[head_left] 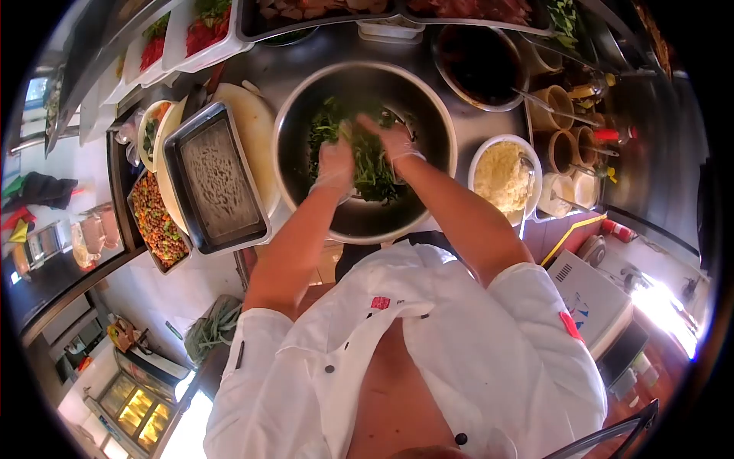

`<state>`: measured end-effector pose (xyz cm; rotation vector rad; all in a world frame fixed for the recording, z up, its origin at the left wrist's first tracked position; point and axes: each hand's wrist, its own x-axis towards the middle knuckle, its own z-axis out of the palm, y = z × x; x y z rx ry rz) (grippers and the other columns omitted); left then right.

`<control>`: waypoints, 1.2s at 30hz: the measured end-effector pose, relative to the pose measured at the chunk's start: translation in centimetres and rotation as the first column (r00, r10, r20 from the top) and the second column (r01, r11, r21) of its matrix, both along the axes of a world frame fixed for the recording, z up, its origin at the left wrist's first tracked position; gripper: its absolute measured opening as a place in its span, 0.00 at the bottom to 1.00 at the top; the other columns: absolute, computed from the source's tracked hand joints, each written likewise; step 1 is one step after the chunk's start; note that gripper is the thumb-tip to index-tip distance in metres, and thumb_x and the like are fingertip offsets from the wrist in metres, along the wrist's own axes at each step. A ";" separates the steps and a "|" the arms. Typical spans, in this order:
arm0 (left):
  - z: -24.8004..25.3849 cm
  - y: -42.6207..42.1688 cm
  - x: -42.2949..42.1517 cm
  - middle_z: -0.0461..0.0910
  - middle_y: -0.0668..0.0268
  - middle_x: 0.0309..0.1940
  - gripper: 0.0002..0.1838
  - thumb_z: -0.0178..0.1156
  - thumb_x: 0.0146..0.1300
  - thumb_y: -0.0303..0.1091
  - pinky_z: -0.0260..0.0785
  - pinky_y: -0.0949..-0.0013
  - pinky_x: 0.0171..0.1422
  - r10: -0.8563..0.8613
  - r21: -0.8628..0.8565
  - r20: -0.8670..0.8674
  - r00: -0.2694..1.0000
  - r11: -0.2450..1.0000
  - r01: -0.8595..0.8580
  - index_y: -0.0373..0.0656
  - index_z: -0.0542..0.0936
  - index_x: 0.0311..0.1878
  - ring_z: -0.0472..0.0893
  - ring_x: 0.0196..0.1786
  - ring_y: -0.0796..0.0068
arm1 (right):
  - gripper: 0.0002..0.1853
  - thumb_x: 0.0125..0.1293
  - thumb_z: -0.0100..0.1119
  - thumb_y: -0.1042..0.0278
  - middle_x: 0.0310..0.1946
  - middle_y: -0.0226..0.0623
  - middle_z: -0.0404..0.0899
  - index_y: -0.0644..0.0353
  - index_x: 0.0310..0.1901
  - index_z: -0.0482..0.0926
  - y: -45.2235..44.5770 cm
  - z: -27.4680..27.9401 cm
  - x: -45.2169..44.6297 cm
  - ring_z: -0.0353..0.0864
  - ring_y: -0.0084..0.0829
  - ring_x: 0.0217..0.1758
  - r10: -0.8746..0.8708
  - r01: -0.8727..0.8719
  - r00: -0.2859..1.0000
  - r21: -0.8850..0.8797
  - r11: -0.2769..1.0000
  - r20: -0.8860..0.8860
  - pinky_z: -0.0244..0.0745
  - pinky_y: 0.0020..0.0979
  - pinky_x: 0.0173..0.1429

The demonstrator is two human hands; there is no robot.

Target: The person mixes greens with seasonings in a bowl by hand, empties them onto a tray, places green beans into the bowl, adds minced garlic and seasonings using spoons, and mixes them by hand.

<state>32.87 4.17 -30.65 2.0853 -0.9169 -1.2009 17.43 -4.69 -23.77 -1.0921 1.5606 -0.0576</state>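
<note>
A large steel bowl [287, 183] holds a heap of long, dark-green leafy greens [373, 172]. Both my hands are inside it and wear thin clear plastic gloves. My left hand [335, 161] is on the left side of the heap, its fingers closed into the leaves and partly hidden by them. From the right, my right hand [394, 141] reaches in with its fingers curved around greens toward the middle. Leaves between the two hands are smeared by motion, so the fingertips are hard to make out.
At left, a metal tray [210, 172] rests on a round board [256, 115], beside a pan of diced mixed vegetables [159, 226]. To the right are a bowl of pale yellow crumbly food [501, 180], a pot of dark liquid [478, 65] and several seasoning containers [552, 107]. Food trays [321, 15] line the back.
</note>
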 end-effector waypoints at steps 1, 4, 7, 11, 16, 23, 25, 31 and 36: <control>1.2 -0.3 0.8 0.78 0.40 0.62 0.38 0.45 0.78 0.61 0.70 0.53 0.68 -0.140 0.100 0.139 0.980 0.987 0.127 0.36 0.67 0.74 0.77 0.65 0.45 | 0.52 0.61 0.56 0.18 0.64 0.53 0.79 0.62 0.70 0.75 0.5 -1.2 0.0 0.77 0.47 0.69 -0.039 0.071 0.986 -0.197 0.978 0.164 0.66 0.41 0.73; 5.6 -1.1 3.2 0.72 0.38 0.68 0.33 0.51 0.78 0.53 0.67 0.54 0.73 -0.609 0.292 0.328 0.723 0.793 0.535 0.46 0.63 0.79 0.73 0.72 0.47 | 0.49 0.70 0.47 0.22 0.68 0.57 0.75 0.65 0.71 0.73 -0.5 1.3 -1.4 0.74 0.47 0.72 0.101 -0.067 0.991 -0.315 0.947 0.093 0.63 0.41 0.75; 6.4 -2.4 4.6 0.66 0.40 0.73 0.36 0.54 0.75 0.52 0.67 0.56 0.74 -0.115 0.174 -0.133 0.984 0.975 0.137 0.50 0.60 0.81 0.71 0.74 0.47 | 0.46 0.75 0.40 0.25 0.74 0.54 0.69 0.62 0.76 0.67 -3.4 -1.9 -2.1 0.68 0.46 0.76 -0.034 0.062 0.942 -0.073 0.995 0.335 0.59 0.39 0.78; 7.6 -5.0 1.0 0.60 0.43 0.78 0.45 0.57 0.70 0.60 0.66 0.57 0.75 0.172 0.121 -0.447 0.878 0.984 -0.131 0.47 0.57 0.82 0.67 0.77 0.46 | 0.52 0.69 0.48 0.22 0.77 0.53 0.64 0.60 0.79 0.62 -2.5 -1.7 1.6 0.63 0.48 0.80 -0.139 0.142 0.929 0.015 0.990 0.342 0.61 0.40 0.77; 4.7 -6.9 -1.1 0.71 0.38 0.70 0.49 0.44 0.73 0.70 0.60 0.53 0.77 0.181 0.140 -0.141 0.973 0.977 -0.162 0.29 0.66 0.75 0.69 0.74 0.41 | 0.56 0.61 0.56 0.19 0.74 0.54 0.69 0.63 0.75 0.68 -1.1 -5.0 3.4 0.67 0.50 0.77 -0.056 0.129 0.935 -0.186 0.974 0.351 0.62 0.41 0.77; 7.8 -6.7 3.1 0.65 0.38 0.75 0.55 0.39 0.73 0.75 0.53 0.56 0.81 -0.120 0.186 0.030 0.992 0.976 0.112 0.24 0.62 0.75 0.63 0.80 0.47 | 0.57 0.70 0.22 0.16 0.69 0.59 0.73 0.68 0.71 0.72 -2.4 -1.3 -0.7 0.69 0.53 0.76 0.203 -0.215 0.977 -0.272 0.938 -0.069 0.60 0.43 0.78; 7.0 -6.7 3.8 0.59 0.51 0.81 0.49 0.40 0.74 0.73 0.52 0.58 0.82 -0.036 0.143 -0.195 0.980 0.988 0.064 0.39 0.59 0.81 0.59 0.83 0.53 | 0.56 0.71 0.23 0.17 0.70 0.59 0.72 0.68 0.71 0.71 -4.8 -3.8 -1.7 0.67 0.53 0.77 0.254 -0.253 0.967 -0.242 0.937 -0.025 0.58 0.42 0.79; 0.5 -10.4 1.2 0.62 0.55 0.80 0.41 0.43 0.78 0.63 0.56 0.58 0.79 -0.052 0.123 -0.226 0.973 0.989 0.082 0.43 0.59 0.82 0.64 0.79 0.57 | 0.54 0.70 0.26 0.16 0.82 0.48 0.55 0.56 0.82 0.53 -5.4 -3.5 2.5 0.54 0.45 0.85 0.141 -0.121 0.978 -0.129 0.984 0.155 0.49 0.47 0.84; 3.6 -9.3 0.4 0.62 0.46 0.78 0.42 0.30 0.77 0.66 0.48 0.54 0.84 -0.323 -0.053 0.183 0.928 0.940 0.338 0.43 0.59 0.81 0.57 0.81 0.42 | 0.62 0.64 0.21 0.11 0.79 0.54 0.60 0.64 0.78 0.62 -5.2 -5.7 2.7 0.59 0.50 0.82 0.180 -0.178 0.984 -0.179 0.967 -0.006 0.52 0.46 0.83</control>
